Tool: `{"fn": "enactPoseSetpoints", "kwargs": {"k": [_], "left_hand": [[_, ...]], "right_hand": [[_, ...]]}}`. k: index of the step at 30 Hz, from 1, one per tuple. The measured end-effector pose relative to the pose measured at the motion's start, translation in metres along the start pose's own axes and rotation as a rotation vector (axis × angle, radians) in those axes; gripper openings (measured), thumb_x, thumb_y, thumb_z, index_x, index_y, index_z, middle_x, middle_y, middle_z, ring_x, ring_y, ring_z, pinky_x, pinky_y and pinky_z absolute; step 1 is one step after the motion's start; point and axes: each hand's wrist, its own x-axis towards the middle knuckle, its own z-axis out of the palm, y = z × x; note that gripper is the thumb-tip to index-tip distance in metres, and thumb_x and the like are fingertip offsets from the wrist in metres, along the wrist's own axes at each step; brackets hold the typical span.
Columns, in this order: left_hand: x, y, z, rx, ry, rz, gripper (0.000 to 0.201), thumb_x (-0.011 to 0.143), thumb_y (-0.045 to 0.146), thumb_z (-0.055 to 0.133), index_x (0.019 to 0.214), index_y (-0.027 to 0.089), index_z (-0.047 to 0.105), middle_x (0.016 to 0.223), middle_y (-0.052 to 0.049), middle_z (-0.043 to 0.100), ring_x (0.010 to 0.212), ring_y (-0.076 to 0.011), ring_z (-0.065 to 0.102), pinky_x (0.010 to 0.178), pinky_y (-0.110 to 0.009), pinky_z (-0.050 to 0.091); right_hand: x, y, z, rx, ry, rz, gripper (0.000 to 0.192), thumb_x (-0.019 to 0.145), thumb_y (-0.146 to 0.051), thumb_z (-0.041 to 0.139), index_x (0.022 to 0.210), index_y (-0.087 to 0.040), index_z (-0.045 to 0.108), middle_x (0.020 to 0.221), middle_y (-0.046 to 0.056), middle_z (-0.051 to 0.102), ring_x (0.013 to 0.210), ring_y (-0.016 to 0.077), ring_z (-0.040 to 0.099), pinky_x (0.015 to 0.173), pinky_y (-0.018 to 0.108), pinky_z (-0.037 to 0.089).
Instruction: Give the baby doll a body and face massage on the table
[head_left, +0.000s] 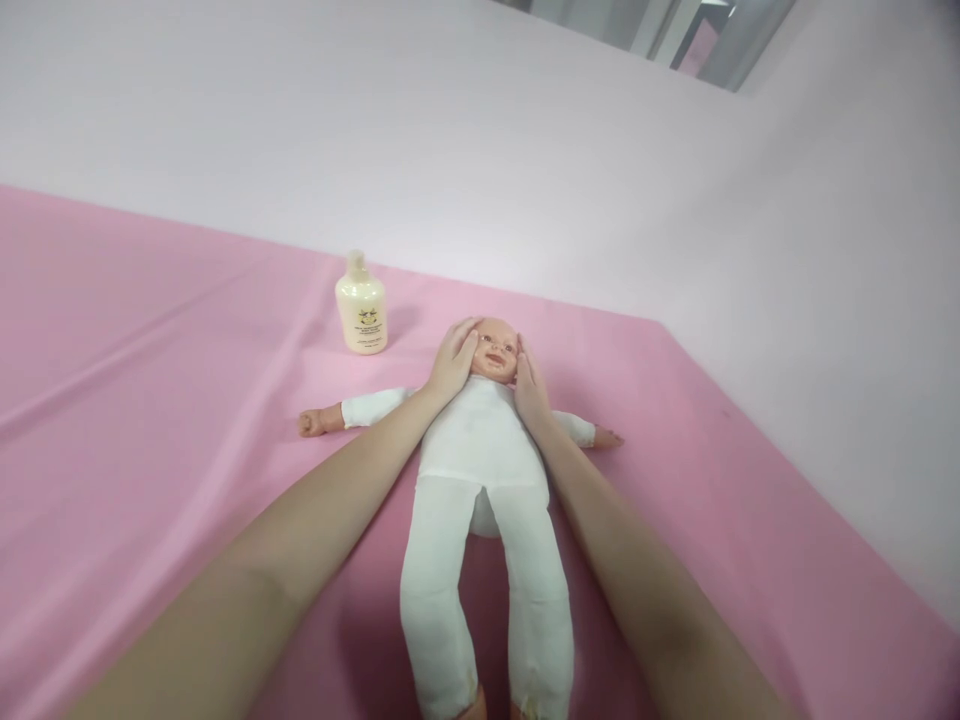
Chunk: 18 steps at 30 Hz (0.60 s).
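Soft white-bodied baby doll (pixel 480 450) with a plastic face lies on its back mid-bed on the pink sheet (pixel 150 400). My left hand (pixel 452 362) and right hand (pixel 531 388), both open, cup its cheeks. Cream plastic lotion bottle (pixel 361 305) stands near the far edge.

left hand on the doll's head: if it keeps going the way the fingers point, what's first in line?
The left hand already rests on the doll's head, fingers pointing up and away. Past the crown, only bare pink sheet shows before the wall. The lotion bottle sits off to the left, probably missed.
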Motion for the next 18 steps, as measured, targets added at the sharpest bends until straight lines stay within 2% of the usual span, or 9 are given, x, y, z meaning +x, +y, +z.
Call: {"fn": "enactPoseSetpoints", "kwargs": {"k": [3, 9, 18], "left_hand": [[0.0003, 0.0011, 0.0003, -0.005, -0.001, -0.004, 0.042, 0.098, 0.045, 0.035, 0.128, 0.022, 0.055, 0.136, -0.008, 0.055, 0.131, -0.0178, 0.048, 0.115, -0.038, 0.035], [0.0011, 0.0046, 0.0007, -0.012, 0.002, 0.003, 0.041, 0.098, 0.044, 0.035, 0.126, 0.022, 0.055, 0.136, -0.008, 0.054, 0.131, -0.0178, 0.048, 0.116, -0.038, 0.034], [0.0007, 0.006, 0.001, -0.006, -0.003, 0.028, 0.041, 0.098, 0.044, 0.033, 0.126, 0.022, 0.055, 0.135, -0.008, 0.055, 0.13, -0.0173, 0.048, 0.116, -0.037, 0.034]], "right_hand": [[-0.0008, -0.0021, -0.0001, -0.013, 0.0, 0.009, 0.056, 0.095, -0.055, 0.033, 0.147, -0.033, 0.032, 0.156, -0.004, 0.032, 0.143, 0.0153, 0.031, 0.118, 0.042, 0.03], [-0.0008, -0.004, -0.0004, 0.008, -0.007, 0.041, 0.059, 0.094, -0.057, 0.033, 0.148, -0.034, 0.029, 0.157, -0.005, 0.03, 0.142, 0.0186, 0.034, 0.11, 0.042, 0.043], [0.0016, -0.0003, -0.0019, -0.013, -0.025, 0.034, 0.061, 0.093, -0.059, 0.03, 0.149, -0.035, 0.025, 0.157, -0.006, 0.028, 0.143, 0.0175, 0.033, 0.108, 0.042, 0.045]]}}
